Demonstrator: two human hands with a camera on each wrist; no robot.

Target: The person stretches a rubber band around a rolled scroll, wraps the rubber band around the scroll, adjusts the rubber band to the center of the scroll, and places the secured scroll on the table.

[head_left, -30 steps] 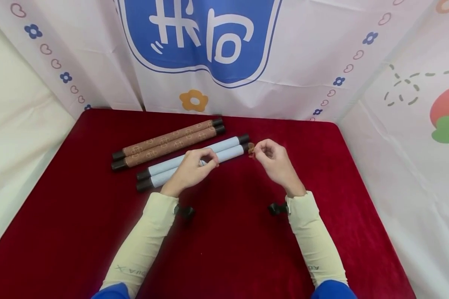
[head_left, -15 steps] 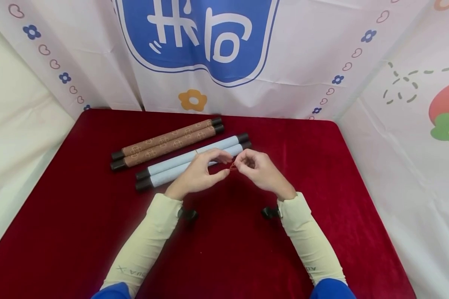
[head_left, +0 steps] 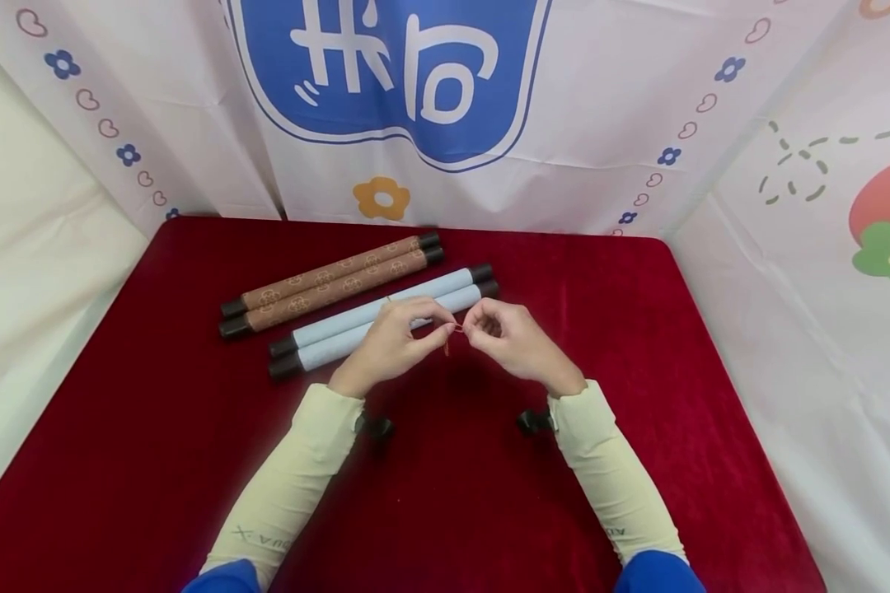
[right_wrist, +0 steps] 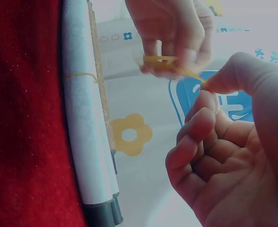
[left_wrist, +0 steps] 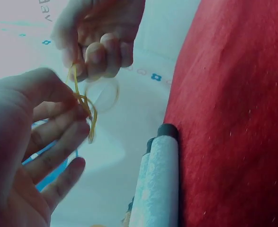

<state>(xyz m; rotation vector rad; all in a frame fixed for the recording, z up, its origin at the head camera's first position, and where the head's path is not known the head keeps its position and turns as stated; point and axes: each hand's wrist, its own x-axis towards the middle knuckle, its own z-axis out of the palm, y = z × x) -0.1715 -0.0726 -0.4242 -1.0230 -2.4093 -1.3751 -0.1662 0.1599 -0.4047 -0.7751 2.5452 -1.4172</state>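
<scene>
Between my hands, above the red table, is a small tangle of thin yellow rubber bands (left_wrist: 92, 122). My left hand (head_left: 395, 339) pinches the tangle between thumb and forefinger, its other fingers spread in the left wrist view. With thumb and forefinger, my right hand (head_left: 512, 338) pinches a strand drawn out from the same tangle, and its remaining fingers are curled. Just behind the hands lie two light blue rolls (head_left: 325, 350) with black ends, side by side; my left hand hides part of them. A rubber band (right_wrist: 82, 74) crosses these rolls.
Two brown patterned rolls (head_left: 334, 284) with black ends lie farther back, left of centre. Red cloth covers the table (head_left: 445, 494). A white printed curtain (head_left: 578, 165) stands along the back edge, with more cloth at both sides.
My right hand has come left and my left hand slightly right, so they now meet. The left thumb and forefinger have closed on the rubber bands. The rolls have stayed put.
</scene>
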